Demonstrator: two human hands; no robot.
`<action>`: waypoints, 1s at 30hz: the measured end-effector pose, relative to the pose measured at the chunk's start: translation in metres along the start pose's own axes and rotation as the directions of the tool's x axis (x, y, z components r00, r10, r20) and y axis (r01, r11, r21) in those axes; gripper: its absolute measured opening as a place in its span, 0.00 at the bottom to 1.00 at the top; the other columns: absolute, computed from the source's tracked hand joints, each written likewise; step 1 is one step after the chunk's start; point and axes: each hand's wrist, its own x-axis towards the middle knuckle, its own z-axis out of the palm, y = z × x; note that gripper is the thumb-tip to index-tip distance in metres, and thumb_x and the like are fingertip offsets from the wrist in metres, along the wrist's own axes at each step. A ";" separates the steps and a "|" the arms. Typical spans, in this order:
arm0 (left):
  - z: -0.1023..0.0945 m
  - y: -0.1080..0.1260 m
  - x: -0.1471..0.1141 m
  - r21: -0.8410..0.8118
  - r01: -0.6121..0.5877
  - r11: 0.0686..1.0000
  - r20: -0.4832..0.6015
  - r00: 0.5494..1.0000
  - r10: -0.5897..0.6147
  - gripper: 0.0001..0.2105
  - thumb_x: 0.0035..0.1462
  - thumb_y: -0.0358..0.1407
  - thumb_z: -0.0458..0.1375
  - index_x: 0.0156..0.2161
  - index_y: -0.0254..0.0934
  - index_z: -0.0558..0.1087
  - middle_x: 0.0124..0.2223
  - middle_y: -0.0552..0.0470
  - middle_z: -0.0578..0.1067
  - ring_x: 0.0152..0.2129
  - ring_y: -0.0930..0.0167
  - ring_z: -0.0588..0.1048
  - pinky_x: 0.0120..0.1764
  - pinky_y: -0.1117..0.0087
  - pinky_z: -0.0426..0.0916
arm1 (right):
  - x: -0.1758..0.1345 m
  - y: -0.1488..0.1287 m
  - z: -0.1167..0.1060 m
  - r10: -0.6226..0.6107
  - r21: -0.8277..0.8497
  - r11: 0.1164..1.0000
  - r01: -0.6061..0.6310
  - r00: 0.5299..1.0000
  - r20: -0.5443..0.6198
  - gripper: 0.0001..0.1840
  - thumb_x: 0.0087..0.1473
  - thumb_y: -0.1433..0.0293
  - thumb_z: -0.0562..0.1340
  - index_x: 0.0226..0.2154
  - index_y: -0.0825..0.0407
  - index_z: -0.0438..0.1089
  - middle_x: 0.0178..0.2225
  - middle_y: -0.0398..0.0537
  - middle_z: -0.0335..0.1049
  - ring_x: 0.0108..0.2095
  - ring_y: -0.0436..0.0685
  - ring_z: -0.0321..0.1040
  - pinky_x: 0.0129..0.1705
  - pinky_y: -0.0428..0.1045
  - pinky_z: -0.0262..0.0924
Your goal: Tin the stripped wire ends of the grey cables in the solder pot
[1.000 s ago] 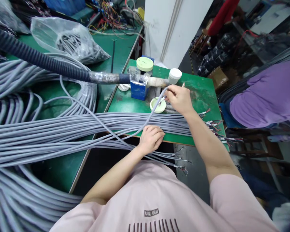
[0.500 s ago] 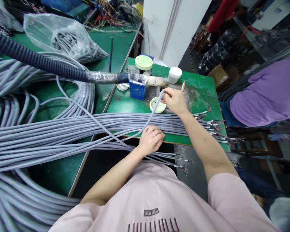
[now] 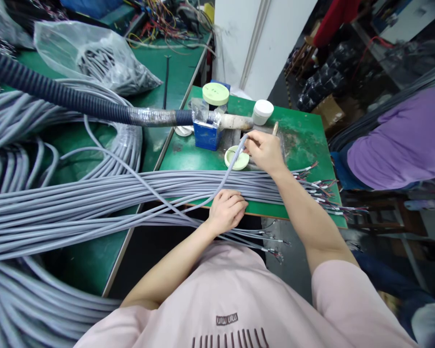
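Observation:
My right hand [image 3: 264, 151] pinches the end of one grey cable [image 3: 229, 171] and holds it over a small pale-green round dish [image 3: 236, 158] on the green bench [image 3: 304, 140]. That cable arcs down and left from my fingers. My left hand [image 3: 226, 209] rests closed on the thick bundle of grey cables [image 3: 94, 203] at the bench's near edge. Stripped ends with coloured wires [image 3: 322, 186] fan out to the right of my right forearm.
A black corrugated hose [image 3: 58, 94] runs from the left to a blue block [image 3: 206, 131]. A green-lidded jar [image 3: 215, 94] and a white jar [image 3: 263, 111] stand behind. A plastic bag [image 3: 94, 60] lies on the far table. A person in purple [image 3: 402, 140] sits at right.
My right hand has shifted slightly down and left with the cable end, closer to the green dish. My left hand has stayed on the bundle.

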 end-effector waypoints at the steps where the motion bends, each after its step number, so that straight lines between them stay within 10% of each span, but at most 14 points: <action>1: 0.000 0.000 0.000 -0.001 0.004 1.000 0.004 1.000 -0.004 0.06 0.59 0.30 0.55 0.39 0.39 0.73 0.37 0.53 0.79 0.43 0.68 0.73 0.47 0.62 0.60 | 0.001 -0.004 -0.005 -0.018 -0.028 0.999 0.017 1.000 -0.015 0.11 0.57 0.66 0.57 0.28 0.52 0.71 0.23 0.42 0.71 0.27 0.54 0.70 0.32 0.47 0.61; 9: 0.003 0.000 -0.004 -0.001 0.023 1.000 0.001 1.000 -0.023 0.05 0.59 0.30 0.56 0.40 0.39 0.73 0.38 0.53 0.79 0.44 0.68 0.73 0.49 0.62 0.60 | 0.011 0.000 -0.034 -0.023 -0.245 0.970 0.004 0.997 -0.075 0.13 0.61 0.63 0.55 0.31 0.51 0.71 0.27 0.45 0.71 0.32 0.56 0.69 0.39 0.50 0.62; 30: 0.000 0.001 -0.002 -0.004 0.021 1.000 0.025 0.999 -0.021 0.05 0.59 0.29 0.56 0.39 0.38 0.73 0.37 0.53 0.79 0.43 0.68 0.73 0.49 0.61 0.59 | 0.015 0.063 -0.020 0.089 -0.345 0.925 -0.158 0.974 -0.207 0.11 0.61 0.65 0.54 0.33 0.50 0.69 0.29 0.51 0.73 0.37 0.62 0.71 0.43 0.56 0.64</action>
